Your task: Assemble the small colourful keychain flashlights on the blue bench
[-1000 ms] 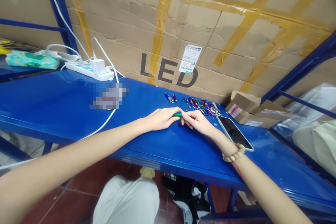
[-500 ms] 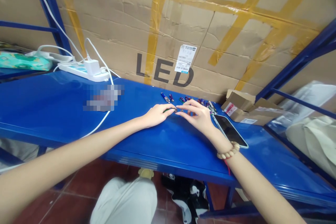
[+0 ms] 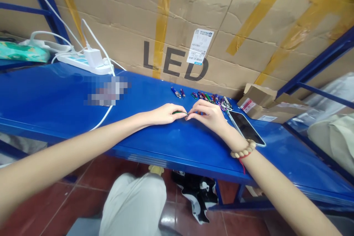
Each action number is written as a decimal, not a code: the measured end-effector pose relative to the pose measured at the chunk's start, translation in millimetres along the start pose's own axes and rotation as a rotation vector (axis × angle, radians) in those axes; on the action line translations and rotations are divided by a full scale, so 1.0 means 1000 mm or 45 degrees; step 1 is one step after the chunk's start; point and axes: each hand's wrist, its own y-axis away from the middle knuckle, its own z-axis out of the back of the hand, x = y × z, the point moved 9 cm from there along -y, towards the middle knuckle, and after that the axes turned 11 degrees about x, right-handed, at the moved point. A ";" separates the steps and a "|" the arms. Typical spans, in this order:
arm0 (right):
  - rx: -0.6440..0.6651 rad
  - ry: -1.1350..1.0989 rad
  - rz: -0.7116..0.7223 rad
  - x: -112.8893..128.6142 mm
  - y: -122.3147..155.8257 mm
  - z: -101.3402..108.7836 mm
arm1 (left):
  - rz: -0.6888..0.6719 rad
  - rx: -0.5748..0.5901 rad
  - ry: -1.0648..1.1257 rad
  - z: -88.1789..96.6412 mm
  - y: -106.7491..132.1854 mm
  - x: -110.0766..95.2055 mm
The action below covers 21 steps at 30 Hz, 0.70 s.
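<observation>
My left hand (image 3: 168,113) is closed on a slim green tube-like piece (image 3: 179,112), most of which the fingers hide. My right hand (image 3: 208,115) pinches with thumb and forefinger at the metallic tip of that piece, so the fingertips of both hands nearly meet above the blue table (image 3: 155,143). Whatever small part lies between the right fingertips is too small to name. Just beyond the hands, several small coloured cylinders with metallic ends (image 3: 204,96) lie in a row. Two blue ones (image 3: 175,92) sit apart to the left.
A phone (image 3: 247,127) lies right of my right hand, by an open small carton (image 3: 261,105). A power strip (image 3: 83,62) with a plugged-in charger (image 3: 93,58) and white cables stands back left. A large cardboard box (image 3: 124,25) rises behind the table. A blurred-out patch (image 3: 107,94) covers something at left.
My right fingertips have come together and closed up to the end of the green piece. The small metallic bit seen between them earlier is now hidden. The view has shifted slightly.
</observation>
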 end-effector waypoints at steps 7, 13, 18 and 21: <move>0.177 0.049 0.104 0.007 0.000 -0.012 | 0.010 0.037 0.114 -0.005 0.004 0.007; 0.321 0.277 0.258 0.021 0.003 -0.027 | -0.058 0.043 0.085 -0.007 0.005 0.000; 0.336 0.339 0.288 0.021 0.002 -0.032 | -0.088 -0.015 0.033 -0.005 0.006 -0.003; 0.345 0.303 0.289 0.020 0.002 -0.032 | -0.096 -0.033 0.018 -0.004 0.006 -0.004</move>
